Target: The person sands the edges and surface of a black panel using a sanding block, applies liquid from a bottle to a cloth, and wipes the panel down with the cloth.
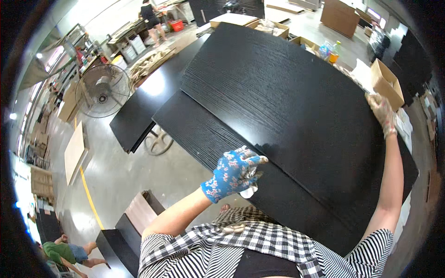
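A large black wood-grain panel (278, 88) lies on top of another black panel (199, 125), whose near-left strip sticks out beneath it. My left hand (234, 172), in a blue floral glove, is over the seam where the upper panel's edge crosses the lower one. Its fingers are curled, and a white crumpled piece (249, 191) shows under them; whether it is cloth or paper I cannot tell. At the far right edge of the upper panel, my right hand (383, 113) wears a pale, stained glove, its fingers bent around that edge.
An open cardboard box (387, 83) stands beyond my right hand, with bottles (334, 52) farther back. More black panels (148, 97) lie to the left, near a standing fan (102, 90). One person (150, 21) stands at the back; another (69, 252) is at lower left.
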Action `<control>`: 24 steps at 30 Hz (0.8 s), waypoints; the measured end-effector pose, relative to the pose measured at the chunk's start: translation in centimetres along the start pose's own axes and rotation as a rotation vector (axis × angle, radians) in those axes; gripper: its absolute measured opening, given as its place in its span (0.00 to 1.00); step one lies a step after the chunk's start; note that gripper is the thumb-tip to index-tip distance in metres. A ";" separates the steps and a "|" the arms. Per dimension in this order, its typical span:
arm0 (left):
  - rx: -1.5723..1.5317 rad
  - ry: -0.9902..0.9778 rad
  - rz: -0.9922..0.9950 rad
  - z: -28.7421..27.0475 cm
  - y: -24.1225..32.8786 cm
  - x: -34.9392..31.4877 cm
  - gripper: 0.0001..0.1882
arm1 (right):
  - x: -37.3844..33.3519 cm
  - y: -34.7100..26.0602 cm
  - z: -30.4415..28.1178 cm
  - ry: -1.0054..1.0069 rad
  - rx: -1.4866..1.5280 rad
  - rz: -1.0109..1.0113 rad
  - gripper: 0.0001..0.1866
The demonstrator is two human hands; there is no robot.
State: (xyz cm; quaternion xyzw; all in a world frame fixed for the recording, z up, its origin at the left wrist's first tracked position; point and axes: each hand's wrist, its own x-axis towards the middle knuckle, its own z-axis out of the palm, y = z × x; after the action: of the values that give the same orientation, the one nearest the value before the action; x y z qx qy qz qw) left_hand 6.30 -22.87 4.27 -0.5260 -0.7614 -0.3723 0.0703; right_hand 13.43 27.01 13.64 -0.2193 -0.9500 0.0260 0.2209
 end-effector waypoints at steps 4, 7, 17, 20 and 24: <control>0.015 0.003 0.022 1.7 -0.3 -0.6 0.18 | -3.5 0.2 4.7 -0.197 0.272 -0.003 0.17; 0.074 -0.023 -0.015 2.7 0.0 -1.2 0.17 | -6.9 -2.8 5.9 -0.176 0.406 0.036 0.15; 0.049 0.128 -0.067 0.0 0.2 -4.3 0.10 | -12.1 -8.5 8.7 -0.252 0.345 -0.046 0.16; 0.065 0.460 -0.579 -2.7 -1.8 -10.7 0.07 | -12.4 -7.0 9.2 -0.192 0.364 -0.076 0.16; -0.430 0.517 -1.144 -2.8 -4.3 -14.5 0.14 | -12.5 -6.7 9.3 -0.199 0.383 -0.117 0.16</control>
State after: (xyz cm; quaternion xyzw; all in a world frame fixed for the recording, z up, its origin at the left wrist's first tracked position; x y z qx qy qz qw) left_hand 8.18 -36.24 -3.02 0.0651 -0.7881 -0.6087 -0.0645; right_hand 16.76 16.09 1.16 -0.1143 -0.9559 0.2143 0.1649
